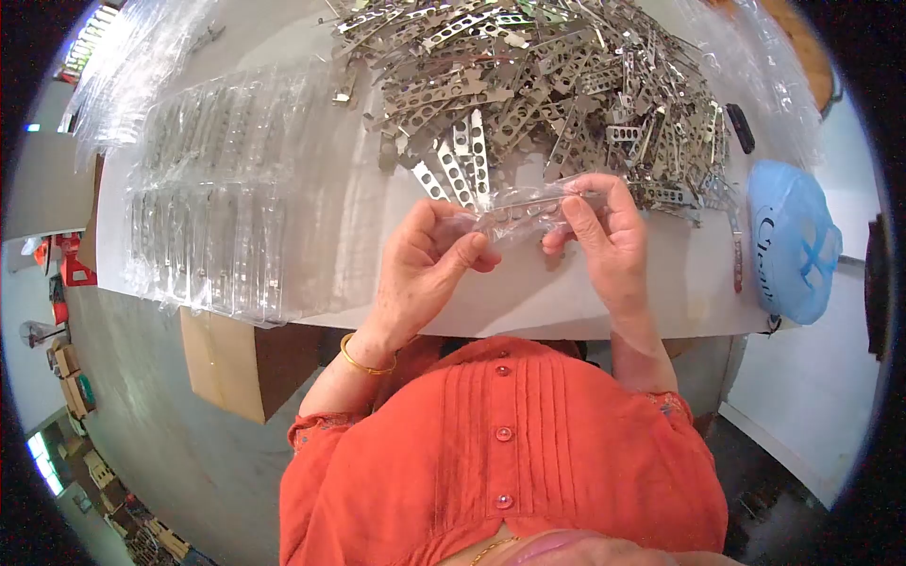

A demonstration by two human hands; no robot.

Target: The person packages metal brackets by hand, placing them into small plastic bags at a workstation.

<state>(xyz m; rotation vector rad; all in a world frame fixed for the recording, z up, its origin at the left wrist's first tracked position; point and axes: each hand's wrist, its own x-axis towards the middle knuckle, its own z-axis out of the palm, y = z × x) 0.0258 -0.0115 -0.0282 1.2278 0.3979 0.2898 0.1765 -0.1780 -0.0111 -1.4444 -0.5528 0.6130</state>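
Observation:
Between my two hands, a clear plastic bag (522, 213) with a perforated metal strip in it is stretched out sideways over the front of the white table (500, 297). My left hand (429, 259) pinches the bag's left end between thumb and fingers. At the right end, my right hand (604, 236) grips bag and strip, thumb on top. Just beyond them lies a large heap of perforated metal strips (547, 85), with several lighter strips (458, 170) pointing toward my hands.
Rows of bagged strips (222, 245) cover the table's left side. Loose clear plastic bags lie at the far left (123, 75) and far right (764, 94). A black object (741, 128) and a blue plastic bag (793, 245) are at the right. A cardboard box (222, 363) stands below the left front edge.

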